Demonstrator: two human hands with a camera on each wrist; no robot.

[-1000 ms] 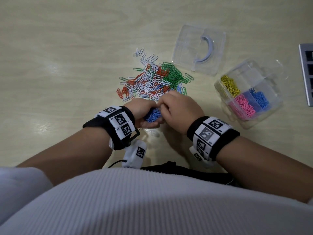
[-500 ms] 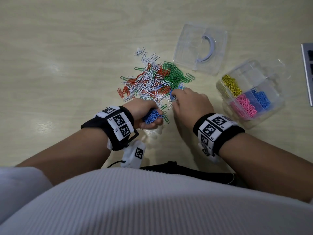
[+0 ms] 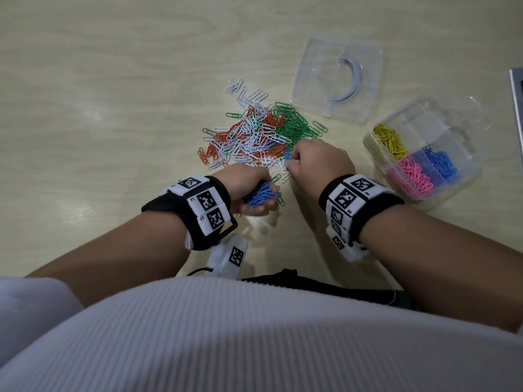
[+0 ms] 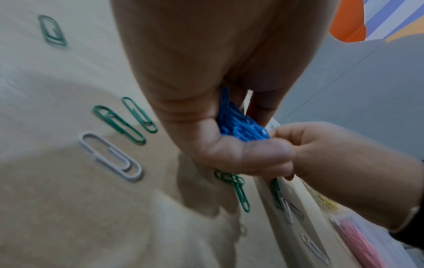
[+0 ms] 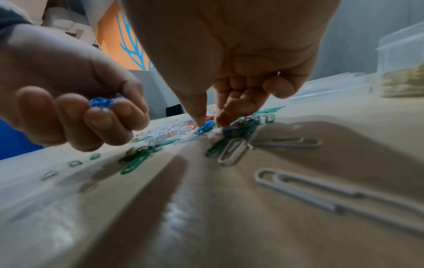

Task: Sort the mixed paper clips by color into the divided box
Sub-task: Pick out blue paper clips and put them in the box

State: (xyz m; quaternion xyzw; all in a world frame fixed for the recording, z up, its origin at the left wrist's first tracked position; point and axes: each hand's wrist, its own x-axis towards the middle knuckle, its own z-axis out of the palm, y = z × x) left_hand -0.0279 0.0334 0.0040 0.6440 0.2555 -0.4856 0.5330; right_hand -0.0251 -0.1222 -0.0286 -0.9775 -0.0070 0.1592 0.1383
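A mixed pile of paper clips [image 3: 254,140], white, orange, green and blue, lies on the pale table. My left hand [image 3: 249,190] grips a bunch of blue clips [image 3: 261,195] [image 4: 241,127] just in front of the pile. At the pile's near right edge, my right hand [image 3: 317,162] pinches a single blue clip [image 5: 206,126] between thumb and forefinger. The clear divided box [image 3: 424,154] stands to the right, with yellow clips [image 3: 390,141], pink clips [image 3: 414,176] and blue clips [image 3: 440,162] in separate compartments.
The box's clear lid [image 3: 336,80] with a curved handle lies behind the pile. Loose green and white clips [image 4: 110,156] are scattered on the table near my hands. A grey device edge [image 3: 516,89] shows at the far right.
My right hand has left the left hand and moved forward and right to the pile's edge, where it now pinches a blue clip. The left hand has kept its bunch and stayed put.
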